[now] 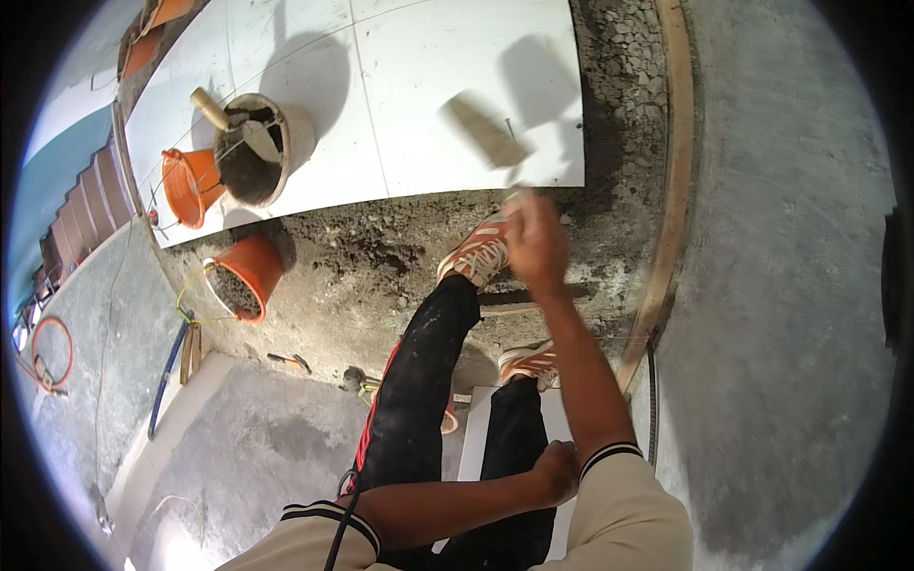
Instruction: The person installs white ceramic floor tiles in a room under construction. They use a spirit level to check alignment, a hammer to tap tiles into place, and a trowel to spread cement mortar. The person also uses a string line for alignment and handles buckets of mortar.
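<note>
Cream sleeves (628, 514), curled left hand (558, 471), right hand (538, 238) gripping trowel (486, 130)

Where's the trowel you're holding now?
In the head view, the blurred trowel is at the upper middle, in the right hand, over the right part of the white board, just beyond the left shoe.

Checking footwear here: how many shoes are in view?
2: the left shoe, forward near the white slab, partly behind the right hand; the right shoe, farther back. No others show.
</note>
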### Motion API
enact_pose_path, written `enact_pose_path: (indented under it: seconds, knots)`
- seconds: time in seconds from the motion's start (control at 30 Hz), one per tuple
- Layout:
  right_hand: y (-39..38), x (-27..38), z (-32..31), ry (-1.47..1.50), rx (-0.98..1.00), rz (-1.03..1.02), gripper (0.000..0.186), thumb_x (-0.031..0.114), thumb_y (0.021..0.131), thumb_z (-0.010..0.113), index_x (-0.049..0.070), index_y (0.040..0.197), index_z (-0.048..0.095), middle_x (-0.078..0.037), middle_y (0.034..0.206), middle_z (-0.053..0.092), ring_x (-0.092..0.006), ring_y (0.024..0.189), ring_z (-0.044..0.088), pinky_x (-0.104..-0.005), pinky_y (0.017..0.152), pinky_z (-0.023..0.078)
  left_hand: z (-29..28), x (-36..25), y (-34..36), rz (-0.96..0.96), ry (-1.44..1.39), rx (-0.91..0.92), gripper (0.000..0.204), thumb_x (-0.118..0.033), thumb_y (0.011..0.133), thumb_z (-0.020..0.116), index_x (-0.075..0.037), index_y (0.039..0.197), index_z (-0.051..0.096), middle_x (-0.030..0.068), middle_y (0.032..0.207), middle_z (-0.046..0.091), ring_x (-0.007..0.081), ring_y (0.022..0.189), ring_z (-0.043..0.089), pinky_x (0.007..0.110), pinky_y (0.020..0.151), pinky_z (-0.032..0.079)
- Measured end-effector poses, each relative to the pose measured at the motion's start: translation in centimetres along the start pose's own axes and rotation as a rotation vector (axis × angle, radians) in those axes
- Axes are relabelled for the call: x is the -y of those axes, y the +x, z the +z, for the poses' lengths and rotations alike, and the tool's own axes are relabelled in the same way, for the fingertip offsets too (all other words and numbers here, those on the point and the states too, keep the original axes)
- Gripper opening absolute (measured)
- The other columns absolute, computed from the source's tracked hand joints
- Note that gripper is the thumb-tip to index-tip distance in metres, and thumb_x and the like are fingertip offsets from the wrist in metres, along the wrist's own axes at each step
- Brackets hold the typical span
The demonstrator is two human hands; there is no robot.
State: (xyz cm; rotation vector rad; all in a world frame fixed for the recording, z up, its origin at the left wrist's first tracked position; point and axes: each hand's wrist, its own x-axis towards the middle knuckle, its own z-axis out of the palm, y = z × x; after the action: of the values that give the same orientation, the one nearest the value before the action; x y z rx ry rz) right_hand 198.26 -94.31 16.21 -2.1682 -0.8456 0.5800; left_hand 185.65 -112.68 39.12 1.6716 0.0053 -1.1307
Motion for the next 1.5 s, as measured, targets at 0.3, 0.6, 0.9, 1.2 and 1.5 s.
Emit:
enact_pose_path:
  seconds: [0.3, 0.6, 0.9, 1.2, 1.5]
  knots:
    - [18.9, -16.2, -5.6, -0.188, -0.065, 0.568, 0.065, 0.052, 0.106, 0.044, 0.004, 0.149, 0.049, -0.026, 0.139, 0.06, -0.0462, 0.125, 0.059, -0.0557, 0.104, 0.048, -8.3, -0.5, -1.9, 0.11, 0.127, 0.183, 0.016, -0.019, 0.088, 0.069, -0.011, 0.097, 0.078, 0.0084, 0.104, 0.071, 0.025, 0.101, 0.065, 0.036, 0.08, 0.054]
    - [20.8, -16.5, -4.9, -0.234, -0.013, 0.401, 0.063, 0.053, 0.101, 0.052, 0.003, 0.138, 0.061, -0.027, 0.13, 0.066, -0.0449, 0.119, 0.064, -0.0516, 0.101, 0.051, -10.6, 0.2, -2.4, 0.109, 0.11, 0.174, 0.022, -0.021, 0.087, 0.066, -0.004, 0.097, 0.075, 0.0102, 0.101, 0.067, 0.0263, 0.099, 0.063, 0.037, 0.076, 0.049]
    - [18.0, -19.2, -4.4, 0.082, 0.098, 0.49, 0.068, 0.059, 0.102, 0.05, 0.007, 0.145, 0.056, -0.02, 0.117, 0.071, -0.039, 0.103, 0.07, -0.0511, 0.089, 0.054, -9.8, -0.3, -2.3, 0.144, 0.103, 0.162, 0.022, -0.021, 0.089, 0.064, -0.004, 0.096, 0.074, 0.0118, 0.099, 0.068, 0.0268, 0.099, 0.063, 0.038, 0.075, 0.051]
    - [14.0, -17.0, -9.2, 0.237, 0.05, 0.709, 0.069, 0.058, 0.101, 0.056, 0.007, 0.148, 0.054, -0.013, 0.103, 0.07, -0.0249, 0.088, 0.067, -0.0418, 0.081, 0.054, -7.8, -0.8, -1.5, 0.121, 0.118, 0.082, 0.019, -0.021, 0.088, 0.065, -0.005, 0.09, 0.075, 0.0092, 0.093, 0.068, 0.0259, 0.096, 0.063, 0.037, 0.074, 0.051]
    - [1.1, -9.1, -7.8, -0.063, 0.183, 0.317, 0.054, 0.046, 0.105, 0.055, 0.004, 0.139, 0.061, -0.021, 0.123, 0.07, -0.0352, 0.11, 0.07, -0.0448, 0.092, 0.055, -3.7, -1.8, -0.4, 0.087, 0.111, 0.12, 0.014, -0.02, 0.087, 0.066, -0.012, 0.089, 0.078, 0.0061, 0.099, 0.071, 0.0254, 0.1, 0.064, 0.039, 0.077, 0.051]
